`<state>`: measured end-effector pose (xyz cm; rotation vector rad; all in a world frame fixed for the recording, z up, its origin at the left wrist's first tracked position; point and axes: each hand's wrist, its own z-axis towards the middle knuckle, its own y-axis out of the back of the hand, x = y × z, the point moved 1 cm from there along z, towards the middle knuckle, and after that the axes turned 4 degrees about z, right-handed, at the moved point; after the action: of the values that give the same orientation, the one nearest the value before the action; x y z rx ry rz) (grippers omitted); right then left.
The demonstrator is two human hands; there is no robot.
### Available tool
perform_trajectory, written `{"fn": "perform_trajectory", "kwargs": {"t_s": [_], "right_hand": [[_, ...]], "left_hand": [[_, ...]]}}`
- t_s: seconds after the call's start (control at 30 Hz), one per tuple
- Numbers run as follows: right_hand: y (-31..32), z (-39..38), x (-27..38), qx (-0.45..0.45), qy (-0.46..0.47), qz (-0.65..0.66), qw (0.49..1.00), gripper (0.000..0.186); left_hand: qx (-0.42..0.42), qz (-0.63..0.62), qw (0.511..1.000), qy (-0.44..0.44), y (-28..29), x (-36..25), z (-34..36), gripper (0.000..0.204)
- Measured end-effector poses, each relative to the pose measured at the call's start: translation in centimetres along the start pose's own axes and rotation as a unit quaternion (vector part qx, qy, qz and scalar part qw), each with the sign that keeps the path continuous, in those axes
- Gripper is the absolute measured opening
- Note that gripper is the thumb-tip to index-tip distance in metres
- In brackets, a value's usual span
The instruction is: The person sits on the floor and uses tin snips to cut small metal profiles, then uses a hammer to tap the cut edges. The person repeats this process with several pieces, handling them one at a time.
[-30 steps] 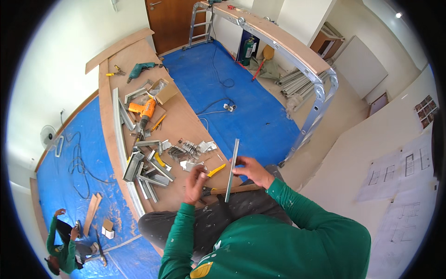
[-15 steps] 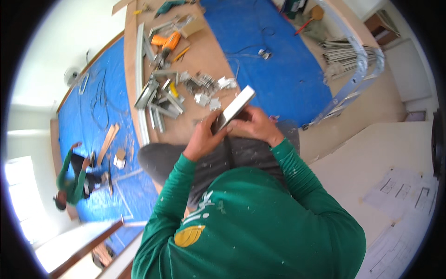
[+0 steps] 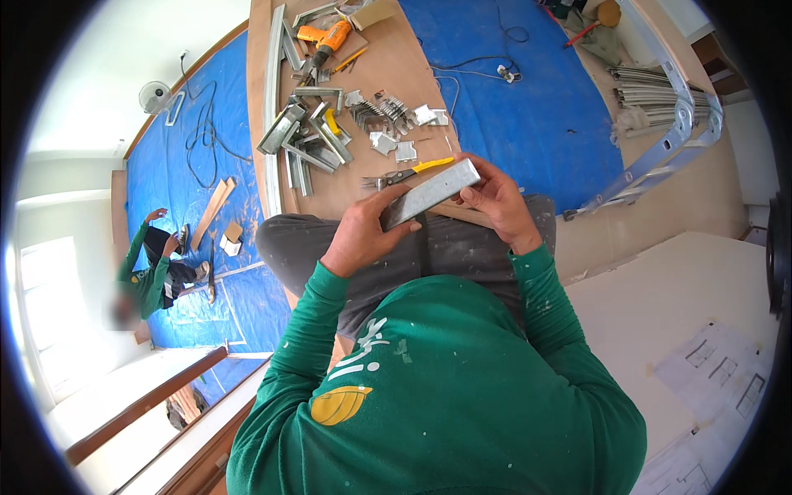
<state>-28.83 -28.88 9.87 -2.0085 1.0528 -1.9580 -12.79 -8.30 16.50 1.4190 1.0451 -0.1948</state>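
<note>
I hold a short grey metal channel piece (image 3: 431, 195) above my lap, tilted up toward the right. My left hand (image 3: 363, 233) grips its lower left end, thumb along the near side. The fingers of my right hand (image 3: 503, 208) close around the upper right end. Just beyond the piece, tin snips (image 3: 412, 172) with a yellow handle lie on the board. Cut metal channel pieces (image 3: 309, 140) are heaped at the left. Small metal brackets (image 3: 388, 114) lie in a row, with flat metal clips (image 3: 394, 147) nearer to me.
An orange drill (image 3: 328, 37) and a yellow pencil (image 3: 352, 59) lie on the brown board (image 3: 363, 186). Long metal tracks (image 3: 271, 115) run along its left edge. Blue sheeting (image 3: 528, 115) covers the floor. An aluminium ladder (image 3: 660, 157) stands right. A co-worker (image 3: 153, 272) sits at far left.
The metal channel piece has turned flatter, showing more of its side face. My right hand has moved right relative to my body. The tin snips now show beyond the piece. The whole view has shifted.
</note>
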Motion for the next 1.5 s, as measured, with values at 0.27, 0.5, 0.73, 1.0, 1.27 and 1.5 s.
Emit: {"fn": "perform_trajectory", "kwargs": {"t_s": [0.27, 0.5, 0.73, 1.0, 1.27, 1.5], "right_hand": [[2.0, 0.5, -1.2, 0.049, -0.015, -0.021, 0.998, 0.046], [1.5, 0.8, -2.4, 0.012, -0.072, -0.008, 0.997, 0.044], [2.1, 2.3, -4.2, -0.091, 0.002, -0.372, 0.924, 0.044], [2.4, 7.1, -10.3, 0.029, 0.076, -0.669, 0.738, 0.041], [-0.6, 5.9, -11.1, 0.103, -0.108, -0.713, 0.685, 0.034], [0.4, 4.6, -12.9, 0.055, -0.046, -0.713, 0.697, 0.033]], "left_hand": [[-0.042, 0.054, 0.995, -0.07, -0.7, 0.8, 0.4, 0.06], [-0.037, 0.139, 0.989, -0.038, -4.5, 2.8, 1.2, 0.05], [-0.158, 0.118, 0.97, 0.139, -0.6, 9.0, -1.1, 0.031], [-0.218, 0.061, 0.96, 0.161, 1.7, 10.5, -2.2, 0.03], [-0.187, -0.002, 0.962, 0.2, -0.1, 11.2, -2.2, 0.036], [-0.069, -0.458, 0.858, 0.224, 2.6, 16.4, -1.4, 0.027]]}}
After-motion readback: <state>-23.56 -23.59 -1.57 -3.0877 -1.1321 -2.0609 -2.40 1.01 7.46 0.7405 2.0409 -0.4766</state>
